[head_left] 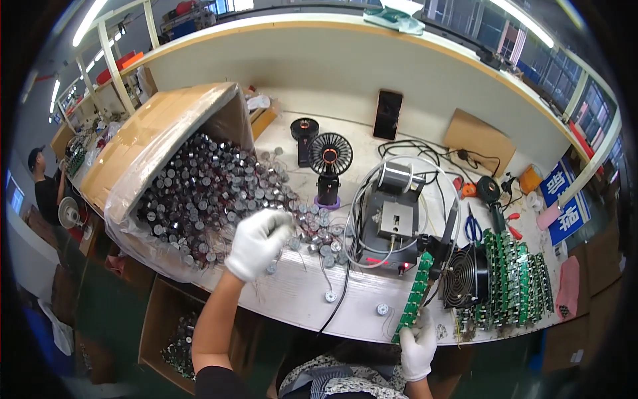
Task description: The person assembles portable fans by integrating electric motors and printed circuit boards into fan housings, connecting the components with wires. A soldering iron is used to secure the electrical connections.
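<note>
My left hand (258, 246), in a white glove, is raised over the front of a heap of small round metal motors (206, 189). Its fingers are curled together in a pinch, and whatever they may hold is too small to make out. At the table's front edge my right hand (419, 351), also gloved, grips the lower end of a long green circuit board strip (415, 289). The strip's upper end reaches the black soldering arm (438, 256). Two loose motors, one a motor with wires (330, 296) and the other a pale motor (382, 309), lie on the tabletop between my hands.
An overturned cardboard box (159, 133) spills the motors. A soldering machine (392, 223) with a wire spool stands mid-table, beside a small fan (329, 159). Right of it are a round black fan (462, 279), stacked green boards (512, 279) and blue scissors (472, 227). A person (46, 183) sits far left.
</note>
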Demonstrator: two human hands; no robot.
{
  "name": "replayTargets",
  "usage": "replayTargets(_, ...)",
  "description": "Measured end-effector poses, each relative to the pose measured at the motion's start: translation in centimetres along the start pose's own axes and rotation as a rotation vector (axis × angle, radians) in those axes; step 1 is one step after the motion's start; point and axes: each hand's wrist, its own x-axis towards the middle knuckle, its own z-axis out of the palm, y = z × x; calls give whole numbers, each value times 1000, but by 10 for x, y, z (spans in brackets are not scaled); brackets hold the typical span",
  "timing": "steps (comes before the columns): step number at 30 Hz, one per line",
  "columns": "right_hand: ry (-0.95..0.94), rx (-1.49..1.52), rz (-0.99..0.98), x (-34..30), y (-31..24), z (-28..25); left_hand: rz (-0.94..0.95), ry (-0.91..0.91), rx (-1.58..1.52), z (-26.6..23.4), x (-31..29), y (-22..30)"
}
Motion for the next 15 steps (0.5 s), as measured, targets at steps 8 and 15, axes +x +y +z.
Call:
replayTargets(8,83,-150,-21,-1,-5,6,145,-157,192,54,-87,0)
replayTargets(15,52,-323,-133,-4,3,-9,145,-207,677,92,-94,10)
